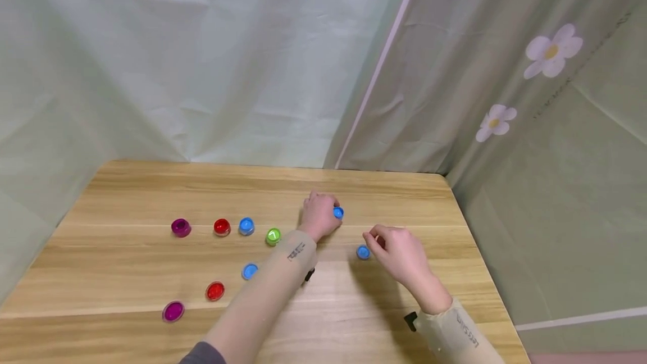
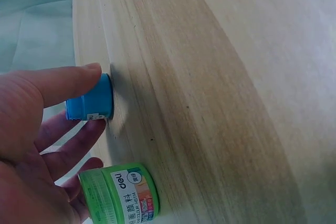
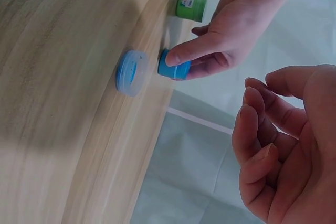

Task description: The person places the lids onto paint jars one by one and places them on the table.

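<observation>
My left hand grips a small blue paint jar standing on the table, thumb on one side and fingers on the other. The jar's open top shows past the fingertips in the head view. Held above the table to the right, my right hand has loosely curled fingers with nothing between them. Just left of it and below lies a blue lid, seen edge-on in the right wrist view. Near the left wrist stands a green paint jar, its label facing the left wrist camera.
Farther left stand a purple jar, a red jar and another blue jar. In front of them lie a purple lid, a red lid and a blue lid. Curtains hang behind the wooden table.
</observation>
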Available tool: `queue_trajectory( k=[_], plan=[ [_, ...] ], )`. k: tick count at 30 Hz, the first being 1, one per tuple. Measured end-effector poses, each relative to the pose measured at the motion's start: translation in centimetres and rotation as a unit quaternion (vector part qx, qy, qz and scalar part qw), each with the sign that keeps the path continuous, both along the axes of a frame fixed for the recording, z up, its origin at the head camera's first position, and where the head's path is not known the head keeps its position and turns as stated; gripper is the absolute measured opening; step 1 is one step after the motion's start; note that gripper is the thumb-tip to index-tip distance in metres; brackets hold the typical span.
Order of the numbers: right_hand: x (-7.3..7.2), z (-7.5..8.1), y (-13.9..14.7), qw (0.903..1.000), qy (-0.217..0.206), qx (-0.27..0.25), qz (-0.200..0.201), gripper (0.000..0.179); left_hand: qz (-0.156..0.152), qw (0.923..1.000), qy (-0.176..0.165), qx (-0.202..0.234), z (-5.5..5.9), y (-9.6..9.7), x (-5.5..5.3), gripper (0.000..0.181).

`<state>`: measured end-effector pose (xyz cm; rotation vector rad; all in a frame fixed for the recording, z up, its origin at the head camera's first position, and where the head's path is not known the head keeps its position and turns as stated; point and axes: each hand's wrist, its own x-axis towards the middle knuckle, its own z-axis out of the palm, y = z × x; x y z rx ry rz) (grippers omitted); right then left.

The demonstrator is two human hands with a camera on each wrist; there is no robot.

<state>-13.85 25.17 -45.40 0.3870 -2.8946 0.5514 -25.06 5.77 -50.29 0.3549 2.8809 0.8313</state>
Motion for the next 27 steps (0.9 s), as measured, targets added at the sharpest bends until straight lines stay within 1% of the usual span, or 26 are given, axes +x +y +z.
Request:
queue_trajectory(
  k=[7, 10, 14, 18, 21, 24, 25, 27],
  plan=[
    [0.0, -0.2, 0.2, 1.0, 0.0, -0.003, -0.001, 0.019, 0.007, 0.9999, -0.013, -0.005, -0.4, 0.2, -0.5, 0.034],
    [0.1, -0.3, 0.4, 1.0, 0.001, -0.003, 0.0, 0.02, 0.006, 0.9999, -0.012, 0.003, -0.4, 0.1, -0.3, 0.031],
    [0.2, -0.5, 0.4, 1.0, -0.009, -0.002, 0.002, 0.02, 0.002, 0.9997, -0.004, 0.026, -0.2, -0.5, 0.3, 0.027],
    [0.2, -0.7, 0.4, 0.9997, -0.025, -0.001, -0.003, 0.019, -0.018, 0.9975, 0.015, 0.067, 0.4, -1.3, 1.0, 0.026],
    [0.1, -0.8, 0.3, 0.9995, -0.031, 0.0, -0.006, 0.018, -0.028, 0.9931, 0.028, 0.11, 1.2, -2.0, 1.4, 0.028],
    [0.0, -0.8, 0.2, 0.9992, -0.041, 0.001, -0.006, 0.018, -0.036, 0.9848, 0.035, 0.166, 2.2, -3.0, 2.2, 0.029],
    [0.0, -0.8, 0.2, 0.9989, -0.047, 0.002, -0.007, 0.019, -0.038, 0.9807, 0.035, 0.189, 2.6, -3.3, 2.6, 0.029],
    [0.0, -0.8, 0.2, 0.9981, -0.061, 0.007, -0.007, 0.019, -0.037, 0.9718, 0.037, 0.23, 3.3, -4.2, 3.8, 0.03]
  ],
)
